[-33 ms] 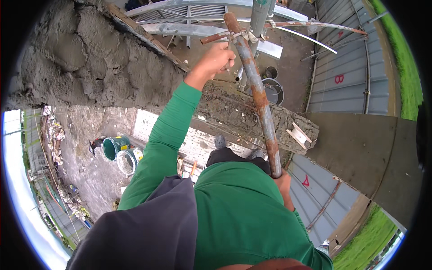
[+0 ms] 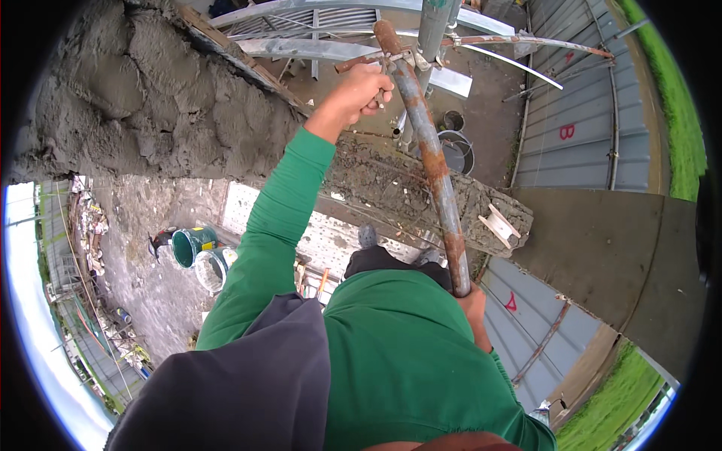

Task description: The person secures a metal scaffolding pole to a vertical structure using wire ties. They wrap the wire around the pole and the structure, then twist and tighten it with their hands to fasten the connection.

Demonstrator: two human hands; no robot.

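A long rusty scaffold pipe (image 2: 436, 169) runs from the far middle toward my body. My right hand (image 2: 474, 307) is closed around its near end, beside my waist. Close to the pipe's far end, a metal scaffold clamp (image 2: 406, 59) sits where it meets an upright pole (image 2: 434, 30). My left hand (image 2: 362, 92) is closed in a fist next to the clamp, with a small metal piece showing between the fingers. What that piece is, I cannot make out. A short rusty rod (image 2: 352, 66) sticks out just beyond this hand.
Wet grey mortar (image 2: 150, 98) covers the wall top at left. A narrow ledge (image 2: 398, 180) passes under the pipe and carries a pale spool (image 2: 500, 225). Below left stand a green bucket (image 2: 194, 246) and a white bucket (image 2: 214, 270). Corrugated metal fencing (image 2: 579, 143) lines the right.
My left forearm has shifted slightly, and the left fist has turned a little beside the clamp. The pipe and my right hand have stayed in place.
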